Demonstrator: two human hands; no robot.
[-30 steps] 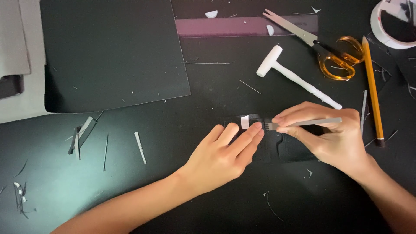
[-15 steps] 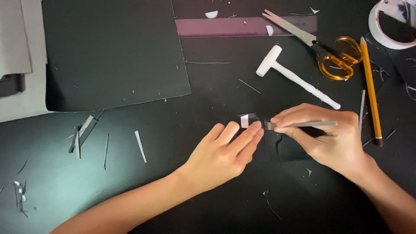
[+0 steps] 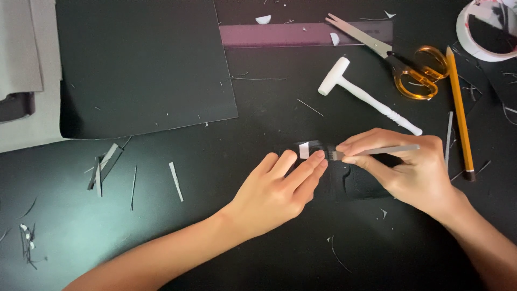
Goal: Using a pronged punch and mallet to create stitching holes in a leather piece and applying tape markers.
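Observation:
My left hand lies flat on the dark mat, its fingertips pressing on a small black piece with a white patch at its upper left corner. My right hand pinches a thin grey metal tool held nearly level, its toothed tip touching the black piece right next to my left fingertips. Most of the black piece is hidden under both hands.
A white mallet, orange-handled scissors, a yellow pencil, a purple ruler and a tape roll lie at the back right. A large black sheet lies at the back left. Paper slivers are scattered at the left.

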